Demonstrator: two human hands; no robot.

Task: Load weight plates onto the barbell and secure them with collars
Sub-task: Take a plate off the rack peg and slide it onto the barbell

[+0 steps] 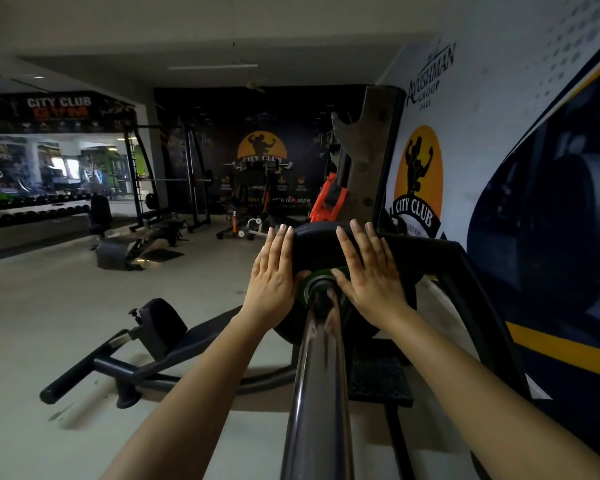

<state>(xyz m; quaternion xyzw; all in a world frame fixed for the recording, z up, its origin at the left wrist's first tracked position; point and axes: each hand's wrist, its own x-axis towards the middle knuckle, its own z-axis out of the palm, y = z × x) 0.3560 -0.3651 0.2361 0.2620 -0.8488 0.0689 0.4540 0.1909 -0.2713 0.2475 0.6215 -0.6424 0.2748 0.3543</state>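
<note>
1 black weight plate (321, 245) is already on the barbell sleeve (321, 368), well in from its near end; left hand (274, 271) and right hand (369, 271) lie flat, fingers together, against its face. No collar fitted yet, so seating and securing likely remain

"CITY CLUB GYM" tops the mirror banner (59, 107); "AYUSHMAN GROUP" and "CITY CLUB" mark the wall poster (426, 133).

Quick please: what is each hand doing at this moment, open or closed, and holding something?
Left hand: open, fingers flat against the black weight plate on the barbell, gripping nothing.
Right hand: open, flat on the same plate, gripping nothing.
</note>
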